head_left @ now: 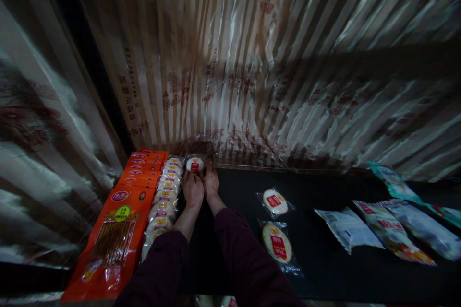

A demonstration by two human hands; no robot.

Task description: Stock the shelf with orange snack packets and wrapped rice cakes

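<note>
At the back of the black shelf, both my hands are at a round white rice cracker (195, 165) in a clear wrapper with a red label. My left hand (193, 189) has its fingers closed at the wrapper's near edge. Beside it, my right hand (212, 182) grips the wrapper's right side, its fingertips partly hidden. Just left of my hands runs an overlapping row of wrapped rice crackers (165, 193). Two more lie apart on the right: a wrapped rice cracker (275, 202) and, nearer me, another wrapped rice cracker (277, 242).
Overlapping orange snack packets (113, 230) line the left end of the black shelf (248, 192). Several bags lie at the right, including a white bag (349, 229) and a teal bag (394, 182). A wrinkled, striped printed sheet (230, 72) hangs behind the shelf.
</note>
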